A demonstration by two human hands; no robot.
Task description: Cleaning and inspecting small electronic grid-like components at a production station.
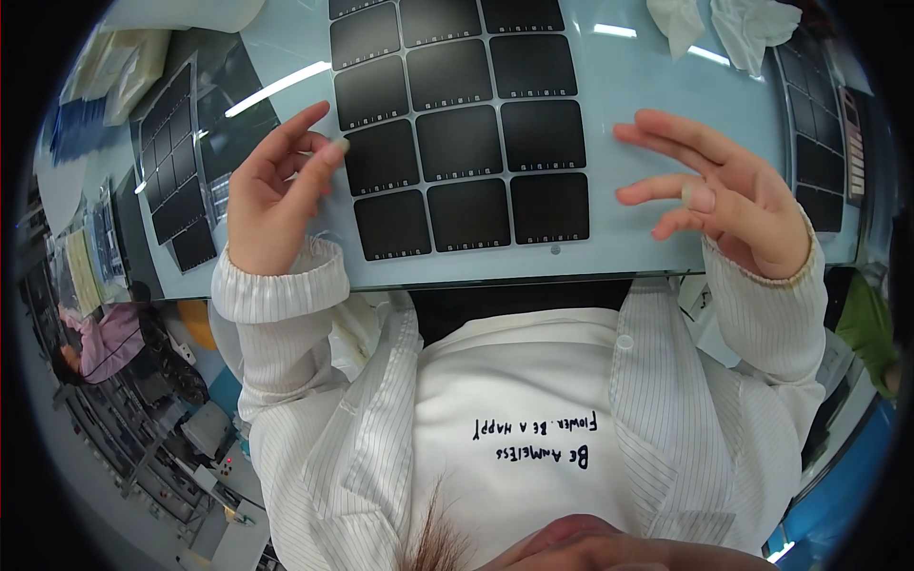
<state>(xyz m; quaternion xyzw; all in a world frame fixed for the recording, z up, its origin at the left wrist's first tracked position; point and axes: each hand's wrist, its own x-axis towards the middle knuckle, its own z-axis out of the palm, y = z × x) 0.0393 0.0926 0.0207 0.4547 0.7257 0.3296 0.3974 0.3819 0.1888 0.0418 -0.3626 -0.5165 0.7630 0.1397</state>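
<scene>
Several black rectangular panels (459, 143) lie in neat rows on the glass tabletop (628, 247) before me, each with a row of small white marks along its lower edge. My left hand (281, 190) hovers by the left side of the rows, index finger stretched out and thumb apart. Its thumb tip is right by a panel's edge; I cannot tell whether they touch. To the right of the panels, my right hand (728, 190) is held with its fingers spread, apart from the panels. Neither hand holds anything.
Another set of dark panels (171, 162) lies at the left, and a further one (814, 124) at the right. Crumpled white tissues (752, 29) lie at the far right. Plastic-wrapped packs (133, 71) are at the far left. A person in pink (109, 343) is off to the left.
</scene>
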